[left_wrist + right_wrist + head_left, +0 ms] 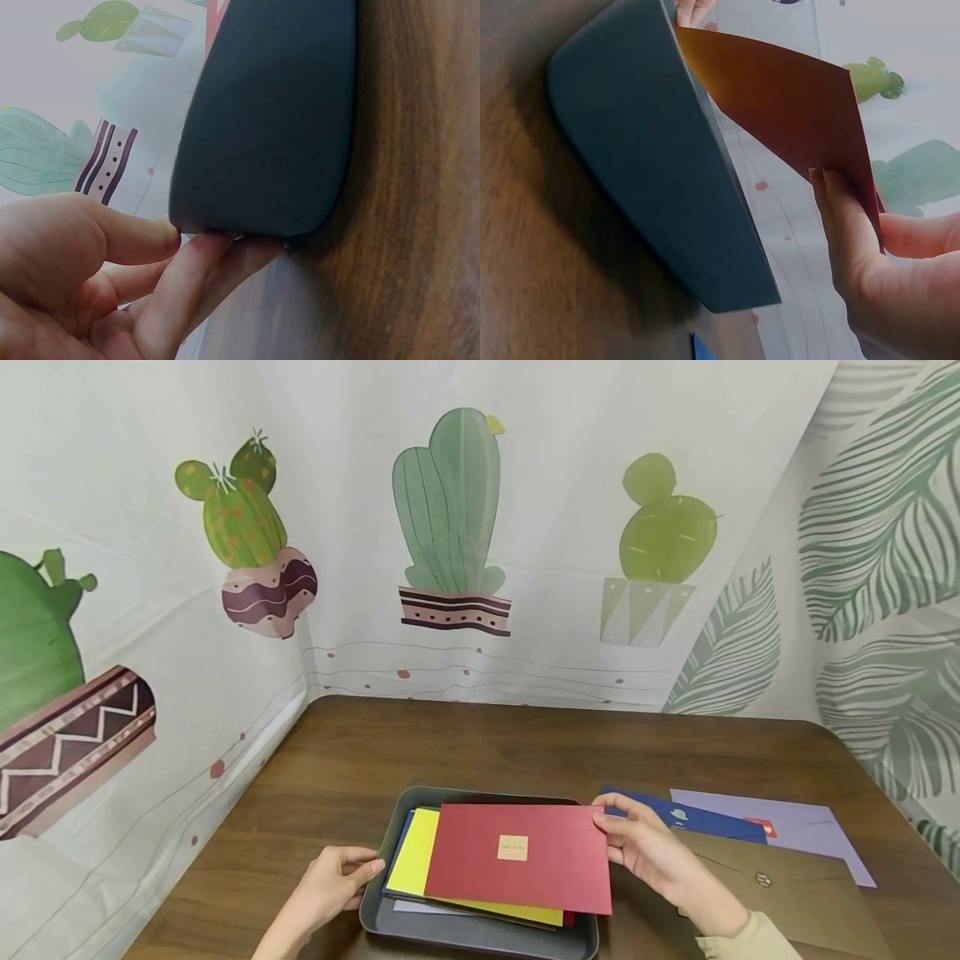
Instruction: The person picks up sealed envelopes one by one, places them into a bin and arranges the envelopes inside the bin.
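Note:
A red envelope [555, 852] with a small cream label lies raised at its right end above a dark grey tray [465, 932]. My right hand [655, 853] pinches that end, thumb on the front and fingers behind, as the right wrist view also shows of the envelope [787, 105]. Under it, yellow envelopes [412, 856] and other coloured ones lie stacked in the tray. My left hand [333, 885] holds the tray's left end. In the left wrist view the thumb is at the rim of the tray [262, 135], with fingers against the wall below.
Right of the tray, a blue envelope [652, 810], a lavender envelope [802, 827] and a brown envelope [795, 893] with a round seal overlap on the wooden table [480, 735]. Behind the table hangs a curtain [555, 527] printed with cacti and leaves.

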Available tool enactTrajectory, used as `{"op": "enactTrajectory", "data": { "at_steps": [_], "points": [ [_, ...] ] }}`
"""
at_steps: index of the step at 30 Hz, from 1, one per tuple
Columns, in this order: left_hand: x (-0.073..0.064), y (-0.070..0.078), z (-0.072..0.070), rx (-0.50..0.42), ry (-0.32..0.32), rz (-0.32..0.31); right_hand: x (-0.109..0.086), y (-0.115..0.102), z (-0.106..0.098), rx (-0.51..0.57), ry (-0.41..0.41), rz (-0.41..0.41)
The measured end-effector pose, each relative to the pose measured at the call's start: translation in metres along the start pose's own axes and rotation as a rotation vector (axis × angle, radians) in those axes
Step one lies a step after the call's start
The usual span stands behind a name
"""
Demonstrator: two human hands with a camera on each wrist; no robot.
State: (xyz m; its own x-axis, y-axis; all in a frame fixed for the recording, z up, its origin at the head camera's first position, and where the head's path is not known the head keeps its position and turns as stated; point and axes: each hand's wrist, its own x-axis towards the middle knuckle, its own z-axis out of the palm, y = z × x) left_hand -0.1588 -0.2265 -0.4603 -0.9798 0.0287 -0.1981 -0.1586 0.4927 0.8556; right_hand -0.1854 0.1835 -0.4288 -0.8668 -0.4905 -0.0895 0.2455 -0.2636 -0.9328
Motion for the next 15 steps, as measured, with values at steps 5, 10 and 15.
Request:
{"op": "enactTrajectory", "data": {
  "at_steps": [5,10,15],
  "points": [
    [0.002,-0.002,0.000,0.007,0.004,0.005,0.005,0.003,0.007,0.015,0.001,0.004],
    [0.003,-0.002,0.001,0.013,0.007,-0.004,0.008,0.006,0.012,0.019,0.027,0.019],
    [0.003,-0.001,0.000,0.002,-0.004,0.005,0.012,0.011,0.015,0.020,0.034,0.031]
  ]
}}
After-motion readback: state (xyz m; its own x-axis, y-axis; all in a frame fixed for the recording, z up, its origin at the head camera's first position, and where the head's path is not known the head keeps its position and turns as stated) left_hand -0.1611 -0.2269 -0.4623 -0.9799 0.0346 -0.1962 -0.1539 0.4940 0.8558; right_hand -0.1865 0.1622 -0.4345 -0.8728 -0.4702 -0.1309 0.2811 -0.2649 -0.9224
